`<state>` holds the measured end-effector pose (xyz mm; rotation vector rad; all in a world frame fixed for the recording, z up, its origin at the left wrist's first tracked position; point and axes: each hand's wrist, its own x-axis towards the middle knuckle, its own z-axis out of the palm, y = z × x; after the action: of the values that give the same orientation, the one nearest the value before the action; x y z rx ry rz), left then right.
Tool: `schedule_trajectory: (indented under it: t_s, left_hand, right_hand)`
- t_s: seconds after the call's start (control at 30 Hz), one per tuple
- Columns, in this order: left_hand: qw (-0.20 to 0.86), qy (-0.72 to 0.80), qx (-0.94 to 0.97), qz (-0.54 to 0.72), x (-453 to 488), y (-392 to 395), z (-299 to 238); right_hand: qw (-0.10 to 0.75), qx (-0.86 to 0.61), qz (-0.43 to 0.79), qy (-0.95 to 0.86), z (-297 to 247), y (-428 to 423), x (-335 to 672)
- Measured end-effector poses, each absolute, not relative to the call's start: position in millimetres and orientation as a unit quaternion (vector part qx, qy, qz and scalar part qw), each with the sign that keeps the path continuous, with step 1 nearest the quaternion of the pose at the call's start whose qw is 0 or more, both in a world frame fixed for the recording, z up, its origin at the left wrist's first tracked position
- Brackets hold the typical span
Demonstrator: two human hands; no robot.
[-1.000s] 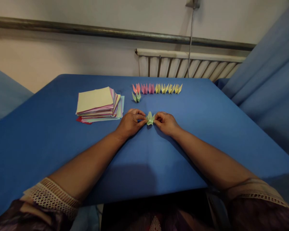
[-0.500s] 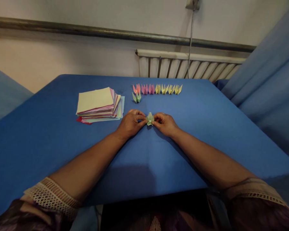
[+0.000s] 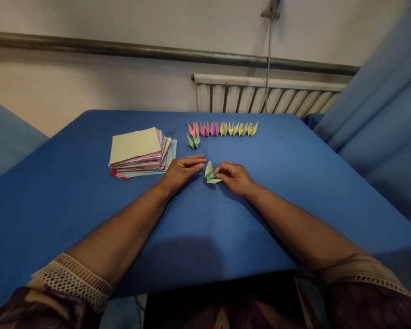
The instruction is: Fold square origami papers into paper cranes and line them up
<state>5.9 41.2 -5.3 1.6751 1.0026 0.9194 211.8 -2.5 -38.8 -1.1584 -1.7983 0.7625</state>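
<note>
My right fingers (image 3: pixel 222 176) are clamped on the green folded paper (image 3: pixel 208 174), at the middle of the blue surface (image 3: pixel 294 183). My left fingers (image 3: pixel 193 161) are slightly spread, just to the left of it.

Behind the held figure (image 3: pixel 209 175) stand folded figures (image 3: pixel 214 130); left, a paper stack (image 3: pixel 136 147).

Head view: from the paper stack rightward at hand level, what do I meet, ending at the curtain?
Paper stack → left hand → light-green folded paper → right hand → blue curtain.
</note>
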Motion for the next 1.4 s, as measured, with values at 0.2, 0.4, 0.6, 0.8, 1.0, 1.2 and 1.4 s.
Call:
schedule_trajectory:
  t_s: [0.2, 0.4, 0.6, 0.8, 1.0, 1.2, 1.4]
  left_hand:
    - [0.606, 0.400, 0.595, 0.344, 6.4, 39.5, -7.6]
    - [0.613, 0.402, 0.574, 0.365, 8.2, 39.3, -9.8]
    - [0.657, 0.366, 0.549, 0.365, 8.9, 35.8, -4.3]
    - [0.715, 0.354, 0.487, 0.356, 7.8, 35.0, -5.2]
    - [0.729, 0.350, 0.466, 0.359, 8.8, 33.9, -5.0]
    - [0.748, 0.339, 0.456, 0.343, 7.9, 33.5, -4.1]
    - [0.732, 0.335, 0.467, 0.366, 11.4, 26.6, 4.5]
  right_hand:
    - [0.439, -0.419, 0.328, -0.724, -30.2, -13.2, 205.8]
    - [0.445, -0.424, 0.333, -0.716, -31.9, -13.6, 205.8]
    - [0.442, -0.400, 0.334, -0.730, -27.7, -14.5, 206.6]
    - [0.448, -0.378, 0.352, -0.730, -25.7, -18.0, 204.5]
    - [0.456, -0.368, 0.345, -0.733, -26.2, -19.8, 203.1]
    - [0.463, -0.369, 0.336, -0.732, -28.8, -20.0, 202.7]
    - [0.462, -0.382, 0.324, -0.731, -26.8, -21.2, 202.2]
